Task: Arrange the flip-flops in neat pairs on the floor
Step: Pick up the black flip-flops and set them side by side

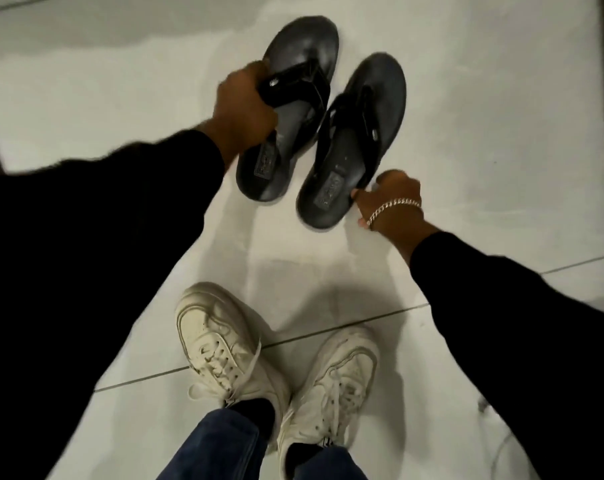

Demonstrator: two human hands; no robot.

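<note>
at the bottom, closest in, two white sneakers (259, 368) stand on the pale tiled floor (466, 98), with blue jeans (231, 448) above them. a little farther out, the right hand (392, 202) with a silver bracelet (394, 209) pinches the heel edge of the right flip-flop (359, 140) with its fingertips. that flip-flop looks flat on the floor. next to it, the left hand (245, 102) is closed tight around the strap of the left flip-flop (293, 109); whether that one is lifted off the tiles or just resting, i cannot tell. the two black flip-flops sit close side by side, toes pointing away, but the left one is a bit farther out than the right, so the heels do not line up yet.

these flip-flops look light and bendy — probably rubber or foam. one hand can move each one easily. the strap is a good handle for lifting, but the sole may swing and flop under it. holding the heel edge is better for small slides along the smooth floor — and they won't break if dropped.
</note>
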